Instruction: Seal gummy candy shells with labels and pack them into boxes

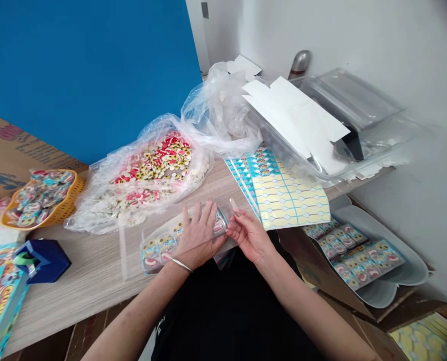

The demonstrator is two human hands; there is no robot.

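Observation:
A long clear plastic pack (pixel 154 253) of gummy candies in several small compartments lies on the table in front of me. My left hand (pixel 197 235) rests flat on it with the fingers stretched out, covering its middle. At the pack's right end is my right hand (pixel 250 234), thumb and fingers pinched together. A small clear strip (pixel 234 204) sticks up from those fingertips; it looks like tape, though its kind is not certain. The right fingertips are close to the pack's end, and I cannot tell whether they touch it.
An open plastic bag (pixel 159 168) of loose red, white and yellow candies stands behind the pack. Left are a yellow basket (pixel 67 198) of wrapped candies and a blue tape dispenser (pixel 52 260). Right lie yellow label sheets (pixel 291 200), a clear bin (pixel 321 173) and a box with filled packs (pixel 369 263).

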